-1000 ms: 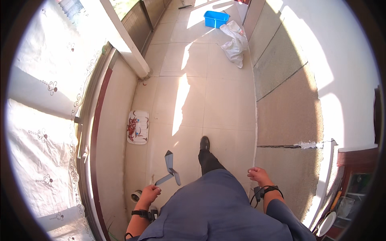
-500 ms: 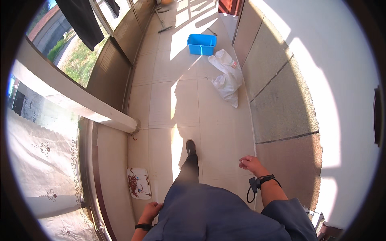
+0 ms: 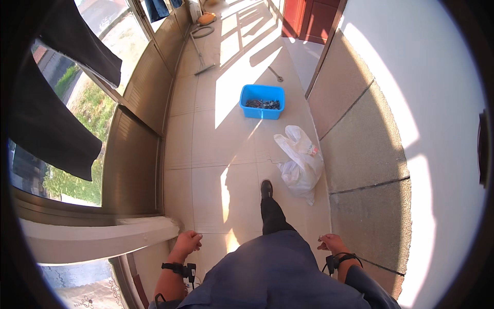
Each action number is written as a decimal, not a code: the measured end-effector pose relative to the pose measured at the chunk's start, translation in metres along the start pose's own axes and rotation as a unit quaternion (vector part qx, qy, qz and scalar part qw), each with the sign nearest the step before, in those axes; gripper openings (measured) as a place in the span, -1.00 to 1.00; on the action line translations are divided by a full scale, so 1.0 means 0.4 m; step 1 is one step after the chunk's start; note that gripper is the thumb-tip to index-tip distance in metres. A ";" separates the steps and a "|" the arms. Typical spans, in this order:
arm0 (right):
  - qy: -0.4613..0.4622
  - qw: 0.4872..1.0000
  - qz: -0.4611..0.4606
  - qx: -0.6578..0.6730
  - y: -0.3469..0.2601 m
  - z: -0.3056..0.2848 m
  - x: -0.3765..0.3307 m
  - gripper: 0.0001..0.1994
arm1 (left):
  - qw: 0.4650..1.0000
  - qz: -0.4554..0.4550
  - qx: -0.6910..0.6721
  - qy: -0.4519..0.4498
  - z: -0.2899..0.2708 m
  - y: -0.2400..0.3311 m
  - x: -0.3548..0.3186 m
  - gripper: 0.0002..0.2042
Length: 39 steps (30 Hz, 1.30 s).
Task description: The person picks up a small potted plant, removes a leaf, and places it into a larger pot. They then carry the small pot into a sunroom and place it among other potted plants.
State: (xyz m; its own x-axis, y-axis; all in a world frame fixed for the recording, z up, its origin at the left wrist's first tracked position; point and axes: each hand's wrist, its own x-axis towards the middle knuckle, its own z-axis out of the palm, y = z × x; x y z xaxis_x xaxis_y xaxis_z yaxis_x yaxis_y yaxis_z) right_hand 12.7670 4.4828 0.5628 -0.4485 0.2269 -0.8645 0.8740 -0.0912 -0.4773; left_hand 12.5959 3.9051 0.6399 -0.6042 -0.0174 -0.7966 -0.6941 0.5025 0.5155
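Observation:
My left hand point(image 3: 188, 243) hangs at my left side, near the base of a white post point(image 3: 103, 238). Its fingers are loosely curled in with nothing in them. On the other side, my right hand point(image 3: 333, 244) has its fingers curled too, and it holds nothing. A white plastic bag point(image 3: 301, 167), knotted or bunched at the top, lies ahead of that hand by the right wall. Farther along stands a blue tub point(image 3: 262, 113) with dark, mixed small pieces point(image 3: 262, 104) inside, too small to name.
A long-handled floor tool point(image 3: 205, 69) and an orange object point(image 3: 207, 19) lie along the left wall. A short rod with a rounded end point(image 3: 278, 76) rests beyond the tub. Dark trousers point(image 3: 62, 108) hang at the left windows. A red door point(image 3: 315, 21) is at the far right.
I have stepped forward along the floor. The tub and bag are nearer, and the tub's contents now show. The white tray has left view, and my left hand has swung forward.

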 end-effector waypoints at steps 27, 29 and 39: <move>0.028 0.999 -0.018 0.013 -2.086 0.546 1.004 -0.65 | 0.998 0.011 -0.047 0.043 -1.034 1.539 1.392 -0.81; 0.014 1.000 -0.022 0.005 -2.207 0.577 1.115 -0.63 | 0.978 -0.029 -0.196 -0.065 -1.160 1.632 1.534 -0.76; 0.024 0.955 -0.290 0.055 -2.748 0.570 1.690 -0.67 | 0.997 -0.041 -0.006 -0.063 -1.166 2.497 1.946 -0.70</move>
State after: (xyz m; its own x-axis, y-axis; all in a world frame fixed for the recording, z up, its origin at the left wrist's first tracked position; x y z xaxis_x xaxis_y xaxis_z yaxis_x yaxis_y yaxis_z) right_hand 11.4606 4.5155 0.4670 -0.8401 0.3140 -0.4422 0.4545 -0.0372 -0.8899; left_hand 11.2498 3.9905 0.6819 -0.4912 0.0507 -0.8696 -0.7445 0.4939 0.4493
